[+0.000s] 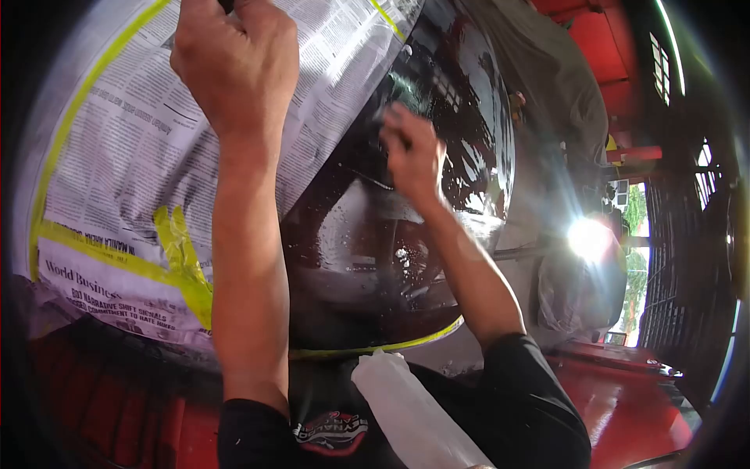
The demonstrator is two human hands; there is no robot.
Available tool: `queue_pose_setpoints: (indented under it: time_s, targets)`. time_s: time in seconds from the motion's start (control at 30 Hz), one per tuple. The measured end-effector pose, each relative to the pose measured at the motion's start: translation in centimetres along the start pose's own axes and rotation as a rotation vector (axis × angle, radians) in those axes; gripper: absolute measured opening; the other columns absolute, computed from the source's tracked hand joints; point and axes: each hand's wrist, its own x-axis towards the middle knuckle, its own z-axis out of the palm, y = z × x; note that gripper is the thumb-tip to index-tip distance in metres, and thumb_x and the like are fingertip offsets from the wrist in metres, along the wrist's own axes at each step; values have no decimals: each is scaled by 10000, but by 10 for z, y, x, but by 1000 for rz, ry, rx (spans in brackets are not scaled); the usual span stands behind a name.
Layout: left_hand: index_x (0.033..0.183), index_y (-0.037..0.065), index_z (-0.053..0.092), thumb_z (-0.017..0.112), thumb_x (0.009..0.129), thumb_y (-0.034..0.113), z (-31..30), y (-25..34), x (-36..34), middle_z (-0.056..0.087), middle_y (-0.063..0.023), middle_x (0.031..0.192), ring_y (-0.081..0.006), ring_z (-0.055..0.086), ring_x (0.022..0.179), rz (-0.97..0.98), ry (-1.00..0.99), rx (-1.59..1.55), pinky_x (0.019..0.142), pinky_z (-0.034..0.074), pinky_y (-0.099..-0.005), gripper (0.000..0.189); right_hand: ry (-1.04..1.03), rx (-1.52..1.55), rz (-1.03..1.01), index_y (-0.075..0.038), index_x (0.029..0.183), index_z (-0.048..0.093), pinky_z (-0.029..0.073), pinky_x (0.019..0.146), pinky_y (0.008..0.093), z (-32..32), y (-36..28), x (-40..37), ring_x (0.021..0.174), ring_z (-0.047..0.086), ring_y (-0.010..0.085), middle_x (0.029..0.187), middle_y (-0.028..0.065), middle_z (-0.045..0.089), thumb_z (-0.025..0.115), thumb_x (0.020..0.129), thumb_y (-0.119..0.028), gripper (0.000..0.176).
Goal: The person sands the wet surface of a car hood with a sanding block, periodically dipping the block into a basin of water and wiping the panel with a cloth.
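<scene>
My left hand (242, 59) is closed in a fist at the top, above newspaper masking sheets (312, 86). A small dark bit shows at its upper edge, but what it holds is cut off by the frame. My right hand (414, 152) is curled against a glossy dark car panel (351, 234), its fingertips slightly blurred. Whatever lies under those fingers is hidden. Water drops and wet streaks cover the panel. Yellow masking tape (414, 340) runs along its lower edge, and more yellow tape (183, 258) joins the newspaper at the left.
A white tube-like thing (418, 414) extends up from the bottom in front of my dark shirt. Grey cloth (547, 70) drapes something beyond the panel. A bright lamp (590, 238) glares at the right, near a red surface (625, 399).
</scene>
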Motion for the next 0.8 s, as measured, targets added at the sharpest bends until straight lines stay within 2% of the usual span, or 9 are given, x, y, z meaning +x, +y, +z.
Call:
queue_pose_setpoints:
  time_s: [0.1, 0.17, 0.3, 0.43, 0.57, 0.6, 0.67, 0.73, 0.8]
  targets:
    - [1308, 5, 575, 528, 1019, 75, -1, 2, -13, 690, -130, 1010, -188, 640, 912, -11, -87, -20, 801, 501, -314, 300, 12, -33, -8, -77, 1082, 759, 533, 969, 362, 4, 5, 42, 1099, 679, 254, 1232, 147, 691, 747, 827, -49, 257]
    - [1309, 4, 575, 528, 1019, 73, 4, -6, -10, 691, -136, 1011, -191, 642, 906, 4, -87, -63, 800, 504, -318, 301, 18, -50, 38, -94, 1026, 771, 539, 949, 394, -4, -5, 15, 1114, 662, 307, 1189, 148, 704, 738, 830, -55, 203]
    - [1287, 2, 585, 533, 1011, 54, 11, -16, -4, 693, -139, 978, -199, 643, 850, 66, 35, -194, 765, 508, -325, 286, -11, 30, -125, -72, 1053, 752, 535, 931, 386, 0, 11, 10, 1069, 679, 280, 1175, 123, 713, 745, 843, -111, 214]
    - [1232, -3, 604, 546, 994, 43, 2, -10, -10, 697, -156, 949, -212, 649, 831, 147, -61, -92, 744, 498, -347, 249, -67, -54, 78, -66, 1165, 720, 539, 935, 345, -3, 2, 33, 1008, 710, 224, 1199, 153, 706, 725, 847, -30, 320]
    - [1216, -12, 608, 557, 975, 34, 2, -21, 7, 680, -186, 919, -264, 656, 817, 178, 84, 45, 736, 496, -362, 251, -72, -123, -159, -54, 1180, 704, 521, 959, 336, -10, 6, -5, 1071, 690, 226, 1189, 125, 715, 732, 849, -77, 332]
    - [1210, -15, 607, 556, 973, 32, -11, -32, 22, 678, -191, 920, -283, 656, 813, -159, -132, -367, 737, 498, -375, 247, -60, -78, -56, -53, 1174, 706, 519, 964, 340, -7, 4, 8, 1079, 689, 236, 1194, 130, 712, 735, 847, -77, 328]
    - [1204, -18, 606, 555, 971, 31, -11, -37, 13, 676, -197, 920, -302, 655, 809, -520, -348, -775, 738, 500, -388, 244, -42, -87, 15, -60, 1166, 709, 520, 966, 349, 3, 4, 38, 1105, 682, 268, 1207, 144, 703, 738, 844, -74, 324]
    - [1200, -23, 601, 558, 962, 24, 10, -25, -10, 676, -208, 940, -350, 652, 826, 254, 0, 60, 753, 502, -415, 246, -43, -108, -30, -62, 1160, 713, 521, 964, 352, 0, 7, 27, 1106, 682, 274, 1205, 142, 704, 738, 844, -77, 317]
    - [1201, -24, 598, 560, 955, 19, 11, -21, -7, 675, -213, 949, -362, 650, 839, 288, 27, 76, 759, 501, -420, 252, -31, -92, -96, -66, 1121, 730, 524, 962, 357, -4, 4, -1, 1118, 677, 285, 1213, 142, 701, 735, 847, -81, 275]
